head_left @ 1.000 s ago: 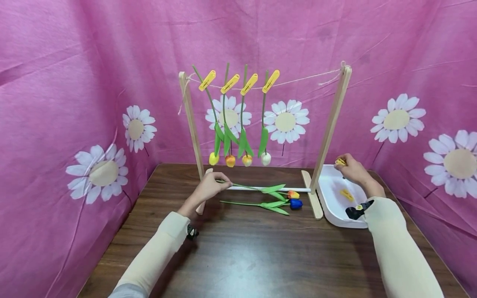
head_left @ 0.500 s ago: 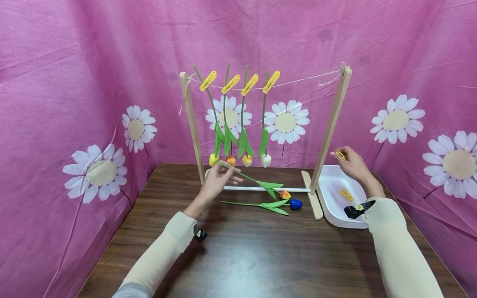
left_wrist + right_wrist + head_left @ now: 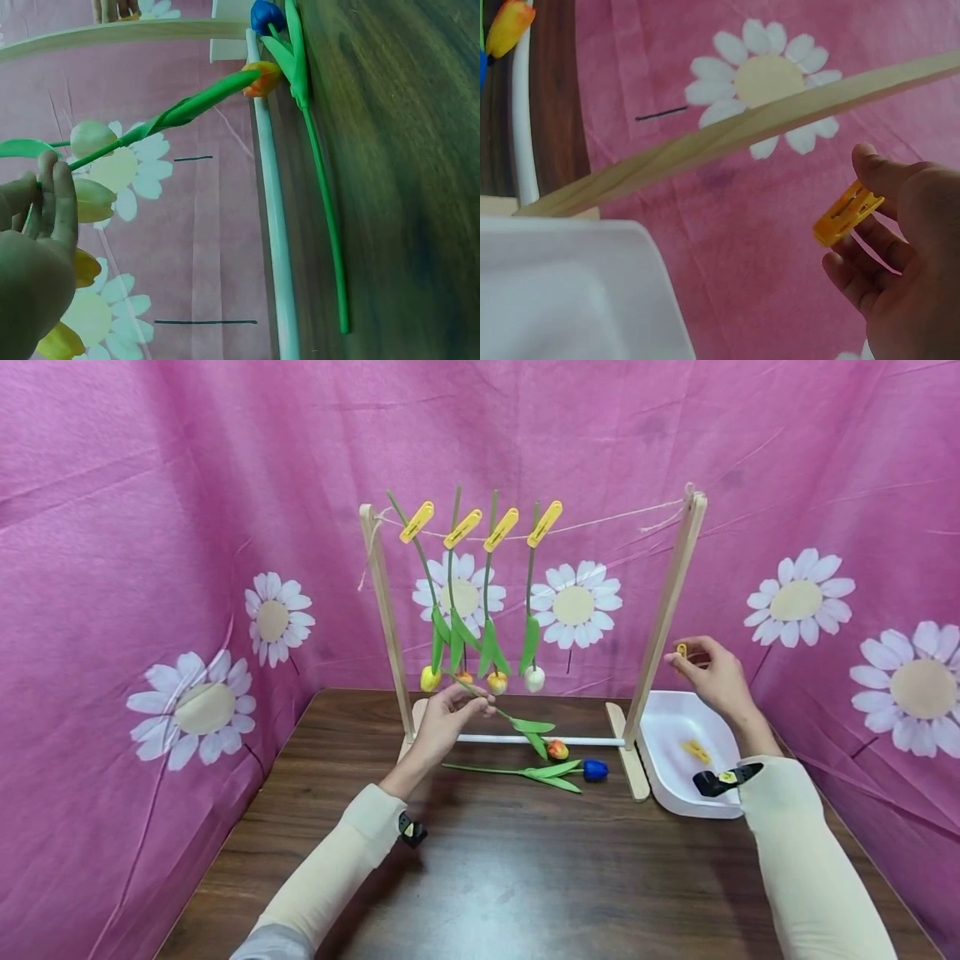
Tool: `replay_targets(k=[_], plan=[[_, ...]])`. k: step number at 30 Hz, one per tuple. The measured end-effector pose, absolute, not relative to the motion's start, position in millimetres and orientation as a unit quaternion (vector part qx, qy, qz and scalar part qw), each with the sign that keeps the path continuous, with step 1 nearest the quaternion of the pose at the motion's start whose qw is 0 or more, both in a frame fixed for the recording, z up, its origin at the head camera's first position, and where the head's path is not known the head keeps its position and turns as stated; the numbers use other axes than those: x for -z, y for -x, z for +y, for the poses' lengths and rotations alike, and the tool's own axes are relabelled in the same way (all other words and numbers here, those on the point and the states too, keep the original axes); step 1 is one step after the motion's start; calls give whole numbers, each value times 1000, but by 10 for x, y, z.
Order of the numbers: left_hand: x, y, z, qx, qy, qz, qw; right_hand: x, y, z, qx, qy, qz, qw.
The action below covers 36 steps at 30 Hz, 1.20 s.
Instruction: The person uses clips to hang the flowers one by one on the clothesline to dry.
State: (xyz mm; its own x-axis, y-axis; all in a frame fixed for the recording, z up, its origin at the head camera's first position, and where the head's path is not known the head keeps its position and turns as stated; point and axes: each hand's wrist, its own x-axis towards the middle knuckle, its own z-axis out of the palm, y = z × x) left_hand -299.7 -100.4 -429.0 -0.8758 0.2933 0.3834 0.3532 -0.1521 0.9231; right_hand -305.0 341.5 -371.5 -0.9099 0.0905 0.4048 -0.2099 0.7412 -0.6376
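Observation:
My left hand (image 3: pixel 450 720) pinches the green stem of an orange-yellow tulip (image 3: pixel 557 749) near its end. The stem slopes down to the right, and in the left wrist view the bloom (image 3: pixel 262 79) overlaps the white bar. In my right hand (image 3: pixel 716 681) a yellow clothespin (image 3: pixel 847 214) is held between thumb and fingers, above the tray's far side. A blue tulip (image 3: pixel 596 770) lies on the table in front of the rack. Behind the left hand, several tulips hang heads down from a string (image 3: pixel 615 517), each under a yellow clothespin (image 3: pixel 545 524).
The rack has a left wooden post (image 3: pixel 388 618), a right post (image 3: pixel 667 618) and a low white bar (image 3: pixel 592 742). At right stands a white tray (image 3: pixel 660 777) with another yellow clothespin (image 3: pixel 696 752) inside. Pink cloth with printed daisies surrounds the wooden table (image 3: pixel 525 877).
My left hand has lifted the orange-yellow tulip's stem and shifted right, the bloom sliding left. My right hand has risen from the tray with the clothespin.

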Motion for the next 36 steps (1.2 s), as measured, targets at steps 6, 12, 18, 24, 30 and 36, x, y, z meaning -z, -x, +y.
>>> replay_targets(k=[6,12,18,24,30,36], plan=[[4253,2983,-961,688,286,-667,20,3613,3041,3359,-394,-38,-887,238],[4247,2972,-904,690,271,-671,16,3505,3028,3285,-412,-44,-873,257],[4214,2964,-852,699,257,-666,35,3432,2984,3217,-411,-44,-870,267],[4141,2951,-787,709,255,-656,45,3316,2886,3122,-435,-42,-845,307],[4031,2938,-710,710,274,-644,71,3206,2814,3052,-458,-46,-811,360],[3867,2935,-608,673,281,-675,111,3067,2751,2940,-487,-58,-767,415]])
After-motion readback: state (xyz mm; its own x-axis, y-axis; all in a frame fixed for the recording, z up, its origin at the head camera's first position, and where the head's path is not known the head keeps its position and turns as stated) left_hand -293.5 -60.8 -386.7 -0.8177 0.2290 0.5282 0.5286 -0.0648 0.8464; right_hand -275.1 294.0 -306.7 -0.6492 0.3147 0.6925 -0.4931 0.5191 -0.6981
